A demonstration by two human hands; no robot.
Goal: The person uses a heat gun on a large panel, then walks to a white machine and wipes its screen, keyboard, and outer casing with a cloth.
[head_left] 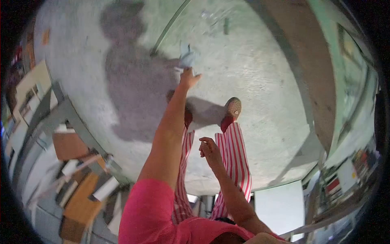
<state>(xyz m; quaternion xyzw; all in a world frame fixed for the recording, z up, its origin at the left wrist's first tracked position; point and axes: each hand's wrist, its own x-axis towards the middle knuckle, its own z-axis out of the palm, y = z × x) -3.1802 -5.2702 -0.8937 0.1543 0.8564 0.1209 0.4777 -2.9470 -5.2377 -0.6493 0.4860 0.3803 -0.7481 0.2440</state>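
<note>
My left hand reaches out over the grey floor, its fingers closed on a pale blue, crumpled, cloth-like thing and its thumb stretched to the side. Blur hides the exact shape of what it holds. Nearer my body, my right hand hangs in front of my striped trousers with its fingers curled in, and nothing shows in it.
A shoe stands below my hands. Wood pieces and boards lie at the lower left. A white panel is at the lower right, beside a long brown beam. A thin strip lies ahead.
</note>
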